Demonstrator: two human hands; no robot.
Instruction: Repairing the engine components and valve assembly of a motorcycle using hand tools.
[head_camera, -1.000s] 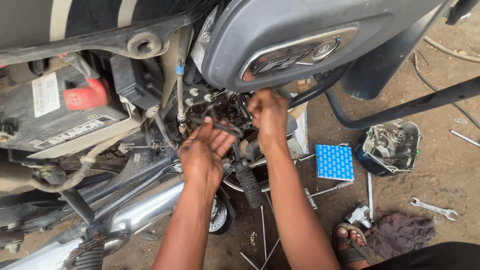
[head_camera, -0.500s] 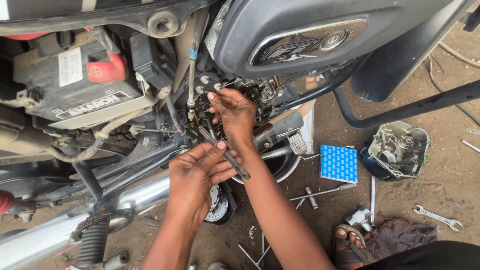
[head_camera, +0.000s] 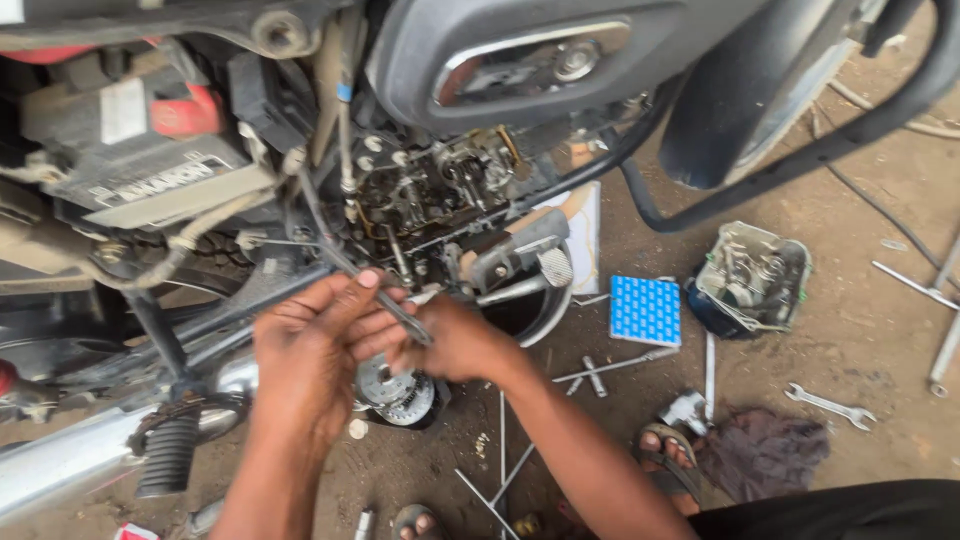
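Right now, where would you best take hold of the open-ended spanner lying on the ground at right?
Grip the spanner by the middle of its slim straight shank, coming from above. It lies flat on bare dirt, apart from the dark rag, so nothing blocks either long side. The forked ends are wider and uneven, a poorer grip. Both hands are at the engine.

Battery (head_camera: 140, 150), upper left in my bike frame: grey-black box, red cap, white rectangular label on top, pale label strip along its front edge. Blue dotted square packet (head_camera: 645, 310) flat on the dirt, right of the engine. Red-and-white packet corner (head_camera: 135, 532), bottom-left edge.
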